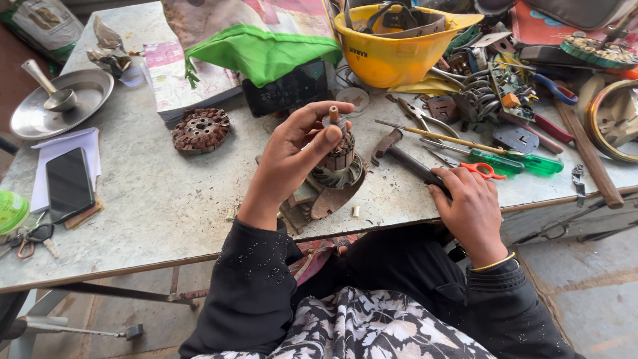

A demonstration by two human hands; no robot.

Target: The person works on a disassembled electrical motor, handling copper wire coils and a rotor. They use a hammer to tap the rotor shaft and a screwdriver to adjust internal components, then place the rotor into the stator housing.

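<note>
My left hand (292, 149) grips a small motor armature (340, 156) with copper windings, a fan at its base and a short shaft on top, standing upright on the grey worktable (159, 199). My thumb and fingers wrap its upper part. My right hand (470, 203) rests near the table's front edge, closed around the black handle of a hammer (405, 158) whose rusty head lies to the right of the armature. Rusty metal parts (312, 203) lie under the armature.
A round wound stator (201, 129) lies to the left. Green-handled screwdrivers (505, 161), orange-handled scissors (482, 170) and pliers lie to the right. A yellow hard hat (392, 50) and cluttered parts stand at the back. A phone (68, 184), steel plate (56, 106) and keys (30, 239) lie left.
</note>
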